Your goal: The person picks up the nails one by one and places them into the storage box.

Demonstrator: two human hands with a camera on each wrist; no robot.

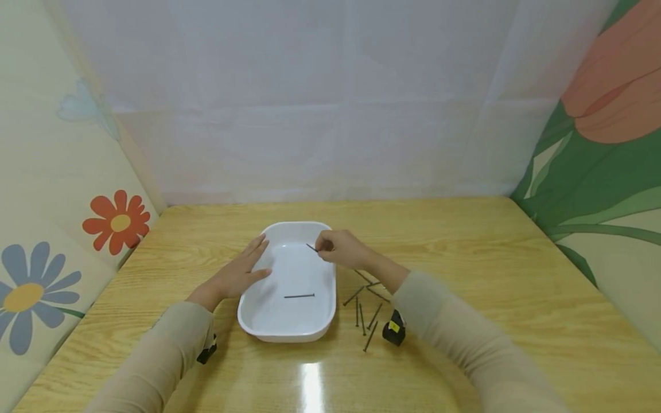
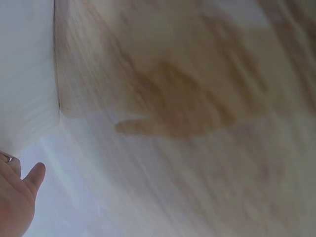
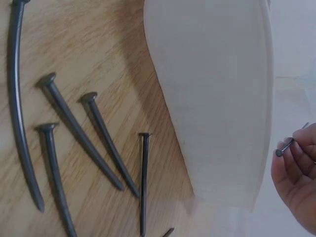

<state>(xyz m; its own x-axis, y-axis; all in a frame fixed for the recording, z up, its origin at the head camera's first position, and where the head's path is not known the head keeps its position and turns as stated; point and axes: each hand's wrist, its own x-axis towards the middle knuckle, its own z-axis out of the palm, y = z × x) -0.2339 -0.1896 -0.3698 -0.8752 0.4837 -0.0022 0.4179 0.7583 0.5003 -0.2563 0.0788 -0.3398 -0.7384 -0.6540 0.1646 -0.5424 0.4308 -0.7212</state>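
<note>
Our sleeves [image 1: 454,332] flank the white tray [image 1: 289,318]; our straight-fingered left grip [image 1: 240,275] touches its left side, our right grip [image 1: 345,248] pinches one nail [image 1: 312,248] above it, a second nail [image 1: 299,296] lies inside, loose nails [image 1: 370,336] to its right

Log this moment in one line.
right grip: pinches nail over tray; left grip: at tray's left rim; inside tray: one nail; table: more nails

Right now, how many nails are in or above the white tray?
2. One nail lies on the floor of the white tray, in its near half; another nail is pinched by the right hand above the tray's far right part. Some may be hidden.
</note>
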